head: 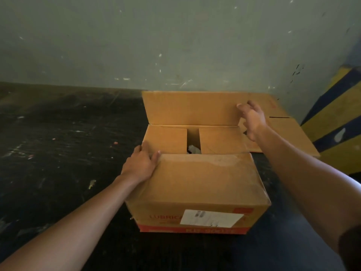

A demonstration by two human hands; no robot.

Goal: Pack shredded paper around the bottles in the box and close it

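Pinching far flap (pixel 195 108) with right hand (pixel 252 118), flattening near flap (pixel 205 173) under spread left hand (pixel 140 163); could spring up if released early.

flaps (pixel 220 140) hide the bottles; box (pixel 197 192) print perhaps unreadable.

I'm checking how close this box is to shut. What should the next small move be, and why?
Probably fold the far flap down toward the near flap with the right hand. That flap stands upright with the right hand gripping its right edge, while both side flaps and the near flap, pressed by the left hand, are already down, leaving a gap open.
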